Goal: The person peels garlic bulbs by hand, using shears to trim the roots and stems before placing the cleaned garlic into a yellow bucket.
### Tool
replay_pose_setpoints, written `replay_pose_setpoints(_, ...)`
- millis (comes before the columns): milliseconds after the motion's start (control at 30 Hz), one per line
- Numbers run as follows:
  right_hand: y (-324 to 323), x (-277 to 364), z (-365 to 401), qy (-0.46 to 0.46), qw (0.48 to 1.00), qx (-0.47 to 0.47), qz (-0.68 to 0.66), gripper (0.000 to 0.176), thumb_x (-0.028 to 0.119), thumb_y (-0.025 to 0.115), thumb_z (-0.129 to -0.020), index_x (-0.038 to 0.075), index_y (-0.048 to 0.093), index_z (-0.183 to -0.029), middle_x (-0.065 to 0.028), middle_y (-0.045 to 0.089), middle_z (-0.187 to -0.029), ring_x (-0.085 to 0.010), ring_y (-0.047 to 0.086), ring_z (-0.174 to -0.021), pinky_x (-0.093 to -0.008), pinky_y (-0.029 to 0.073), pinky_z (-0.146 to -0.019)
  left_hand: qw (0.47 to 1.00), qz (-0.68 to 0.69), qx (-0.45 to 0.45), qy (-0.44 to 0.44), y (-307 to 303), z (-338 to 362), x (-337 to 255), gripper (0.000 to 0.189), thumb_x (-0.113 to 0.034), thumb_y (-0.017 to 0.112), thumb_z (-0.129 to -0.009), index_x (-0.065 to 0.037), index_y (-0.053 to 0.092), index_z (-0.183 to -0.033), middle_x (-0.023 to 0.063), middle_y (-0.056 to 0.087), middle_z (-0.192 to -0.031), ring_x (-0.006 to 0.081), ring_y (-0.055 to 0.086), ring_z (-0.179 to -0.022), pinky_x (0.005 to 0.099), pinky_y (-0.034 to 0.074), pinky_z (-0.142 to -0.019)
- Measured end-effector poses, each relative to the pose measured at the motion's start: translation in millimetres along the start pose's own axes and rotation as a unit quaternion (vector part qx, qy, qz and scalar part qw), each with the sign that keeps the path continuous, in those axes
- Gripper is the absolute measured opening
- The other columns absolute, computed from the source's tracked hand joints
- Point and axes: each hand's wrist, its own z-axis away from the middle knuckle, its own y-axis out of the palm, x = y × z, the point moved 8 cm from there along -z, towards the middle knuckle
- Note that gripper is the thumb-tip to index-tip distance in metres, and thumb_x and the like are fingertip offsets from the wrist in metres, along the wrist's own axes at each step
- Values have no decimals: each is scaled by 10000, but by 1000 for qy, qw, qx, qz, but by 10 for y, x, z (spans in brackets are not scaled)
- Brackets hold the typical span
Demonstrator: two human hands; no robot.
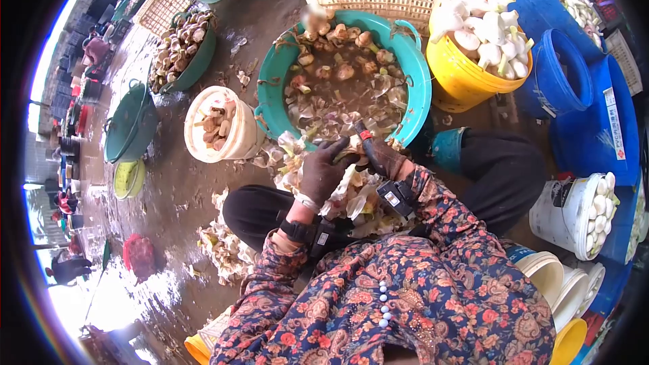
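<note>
My left hand point(323, 172), in a dark glove, is closed with its fingers bent over the pile of garlic skins point(355, 196) in my lap; what it holds is hidden. Close beside it, my right hand point(384, 155), also dark-gloved, is closed around something I cannot make out. A dark, narrow piece with a red band point(365, 135) sticks up at its fingers. Just beyond both hands stands a green tub point(420, 105), with garlic bulbs point(345, 71) and loose skins in brownish water.
A yellow bucket point(449, 81) of peeled white garlic stands right of the tub, a white bucket point(251, 132) with bulbs or pieces left. A cream crate point(368, 0) is behind. Blue containers point(598, 128) line the right; a white bucket point(558, 213) stands lower right. Distant people are at far left.
</note>
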Motion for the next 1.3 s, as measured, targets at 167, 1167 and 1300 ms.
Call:
replay_pose_setpoints(167,-104,-177,-369,-147,978,76,127,483,565,417,-871,134,512,-675,52,457,-590,-71,393,-491,-219,317,-451,999,-21,-19,15,-10,0,60,246,-88,666,-734,-31,641,-971,110,647,-813,228,632,-684,301,483,-618)
replay_pose_setpoints(1167,414,362,302,-394,850,-2,349,247,158,626,-732,29,556,-931,-148,591,-868,-296,571,-780,-376,467,-696,878,453,-65,-140,-30,28,1083,362,-268,332,-972,26,540,-1012,69,598,-918,129,573,-812,265,474,-717)
replay_pose_setpoints(1300,-13,-122,-269,-145,986,5,-82,230,249,536,-832,35,563,-911,-64,609,-765,-206,593,-682,-308,471,-613,985,67,-139,83,-550,88,380,361,-271,330,-971,7,486,-1141,85,592,-1011,173,583,-905,294,476,-794)
